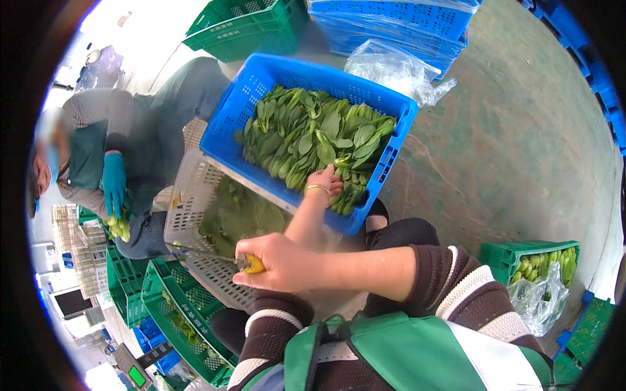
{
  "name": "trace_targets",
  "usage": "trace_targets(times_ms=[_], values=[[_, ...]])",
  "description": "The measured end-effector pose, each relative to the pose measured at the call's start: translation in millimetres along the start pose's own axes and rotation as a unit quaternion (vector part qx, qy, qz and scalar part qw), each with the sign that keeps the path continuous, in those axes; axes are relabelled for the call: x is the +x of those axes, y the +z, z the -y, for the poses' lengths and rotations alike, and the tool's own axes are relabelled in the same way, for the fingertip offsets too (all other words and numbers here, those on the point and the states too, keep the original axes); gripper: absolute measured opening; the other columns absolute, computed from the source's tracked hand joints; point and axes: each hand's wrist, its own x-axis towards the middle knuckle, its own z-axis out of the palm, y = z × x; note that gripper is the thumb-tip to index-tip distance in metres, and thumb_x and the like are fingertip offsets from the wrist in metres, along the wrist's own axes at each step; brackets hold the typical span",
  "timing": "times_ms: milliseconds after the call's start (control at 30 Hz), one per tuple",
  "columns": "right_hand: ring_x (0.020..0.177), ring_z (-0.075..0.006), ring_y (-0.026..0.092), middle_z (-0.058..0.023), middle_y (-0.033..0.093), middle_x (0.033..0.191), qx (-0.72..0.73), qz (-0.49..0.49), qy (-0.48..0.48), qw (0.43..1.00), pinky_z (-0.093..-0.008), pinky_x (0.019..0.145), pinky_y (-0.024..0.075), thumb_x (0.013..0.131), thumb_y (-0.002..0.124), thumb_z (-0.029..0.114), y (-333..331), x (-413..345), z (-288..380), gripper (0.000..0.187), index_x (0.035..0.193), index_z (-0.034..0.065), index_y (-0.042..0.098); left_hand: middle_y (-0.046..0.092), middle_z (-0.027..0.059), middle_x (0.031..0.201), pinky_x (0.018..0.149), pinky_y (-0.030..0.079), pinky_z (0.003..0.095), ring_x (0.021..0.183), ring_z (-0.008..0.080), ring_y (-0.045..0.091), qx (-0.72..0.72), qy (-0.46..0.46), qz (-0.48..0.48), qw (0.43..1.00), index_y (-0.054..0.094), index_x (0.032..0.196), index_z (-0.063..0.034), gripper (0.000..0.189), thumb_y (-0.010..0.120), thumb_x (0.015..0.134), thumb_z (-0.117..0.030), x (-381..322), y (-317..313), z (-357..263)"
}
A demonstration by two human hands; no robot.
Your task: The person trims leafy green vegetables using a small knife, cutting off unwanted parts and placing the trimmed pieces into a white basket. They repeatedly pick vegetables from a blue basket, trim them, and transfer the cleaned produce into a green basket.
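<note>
My left hand (pixel 324 184), with a yellow bangle at its wrist, reaches over the near edge of a blue plastic crate (pixel 313 68). Its slightly curled fingers are at the leafy green bok choy (pixel 308 137) piled inside; nothing is plainly held in them. Crossing above the left forearm, my right hand (pixel 279 261) grips the yellow handle of a knife (pixel 254 264), whose thin blade points left. Below the blade and the hand stands a whitish perforated plastic crate (pixel 190 190) with loose green leaves (pixel 239 215) in it. The blue crate partly overlaps this crate.
A co-worker in a blue-green glove (pixel 114 181) holds pale green stalks (pixel 119 227) at the left. Green crates (pixel 161 293) stand lower left, another (pixel 503 259) with vegetables at right. Beyond the blue crate lie clear plastic film (pixel 391 68), green crates (pixel 254 34) and wrapped blue crates (pixel 391 24).
</note>
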Motion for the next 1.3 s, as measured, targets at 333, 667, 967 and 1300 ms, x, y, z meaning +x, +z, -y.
trace_targets(times_ms=[333, 667, 967, 1300], values=[[0.066, -0.0355, 0.061, -0.0187, 0.058, 0.068, 0.119, -0.018, 0.081, 0.989, -0.0398, 0.059, 0.0458, 0.083, 0.072, 0.024, -40.9, -11.0, 17.1, 0.03, 0.084, -0.0007, 0.054, 0.061, 0.0023, 0.078, 0.056, 0.046, 0.0272, 0.061, 0.0124, 0.055, 0.037, 0.261, -0.083, 0.961, 0.056, 0.102, -0.004, 0.032, 0.076, 0.078, -0.013, 14.9, 22.6, 19.8], [0.065, -0.0312, 0.056, -0.0185, 0.056, 0.072, 0.11, -0.093, 0.052, 0.988, -0.0372, 0.061, 0.0448, 0.084, 0.071, 0.021, -72.8, -19.7, 21.0, 0.028, 0.091, -0.0019, 0.056, 0.068, 0.0164, 0.094, 0.079, 0.051, 0.0372, 0.084, 0.0266, 0.066, 0.312, 0.284, -0.243, 0.874, 0.063, 0.106, 0.0024, 0.046, 0.077, 0.075, -0.029, 90.3, 9.3, -77.9], [0.064, -0.0264, 0.052, -0.0142, 0.053, 0.071, 0.112, -0.149, 0.091, 0.978, -0.0352, 0.061, 0.0434, 0.084, 0.071, 0.018, -92.9, -17.5, 20.0, 0.024, 0.085, 0.0015, 0.054, 0.07, 0.0186, 0.101, 0.085, 0.052, 0.0407, 0.095, 0.0327, 0.068, 0.437, 0.2, -0.281, 0.831, 0.07, 0.102, -0.0044, 0.048, 0.077, 0.065, -0.035, 106.0, 26.4, -67.8], [0.062, -0.0204, 0.045, -0.01, 0.049, 0.07, 0.127, -0.161, 0.084, 0.975, -0.0339, 0.06, 0.0413, 0.086, 0.071, 0.017, -106.6, -24.0, 23.7, 0.022, 0.086, 0.0031, 0.054, 0.069, 0.0174, 0.106, 0.085, 0.052, 0.0437, 0.1, 0.0349, 0.065, 0.608, 0.214, -0.269, 0.716, 0.066, 0.106, -0.0065, 0.041, 0.069, 0.078, -0.036, 97.9, 16.8, -123.3]])
